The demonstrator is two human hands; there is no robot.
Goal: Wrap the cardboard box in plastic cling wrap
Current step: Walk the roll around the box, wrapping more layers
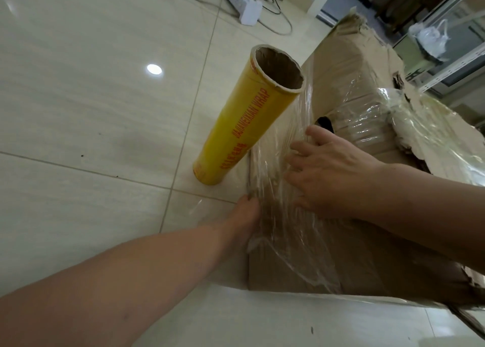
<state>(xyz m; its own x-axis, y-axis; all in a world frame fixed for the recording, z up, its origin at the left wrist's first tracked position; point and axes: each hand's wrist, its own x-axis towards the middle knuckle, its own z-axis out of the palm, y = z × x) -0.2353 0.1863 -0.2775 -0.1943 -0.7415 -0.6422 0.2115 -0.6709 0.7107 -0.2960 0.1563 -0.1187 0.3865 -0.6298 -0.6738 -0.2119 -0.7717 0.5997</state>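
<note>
Right hand [328,173] flat, fingers spread, presses cling wrap [286,241] onto cardboard box [380,270]. Left hand [245,215] at its 8 o'clock, fingers hidden, grip unclear. Roll [244,126] at 11.

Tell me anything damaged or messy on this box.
The brown cardboard box is damaged: its top flaps are torn and ragged along the far and right edges. The clear plastic cling wrap across it lies wrinkled and bunched. The yellow wrap roll stands upright beside it.

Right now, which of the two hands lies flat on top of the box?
The right hand, fingers spread on the cling wrap over the cardboard box. The left hand is lower, at the box's side edge.
</note>
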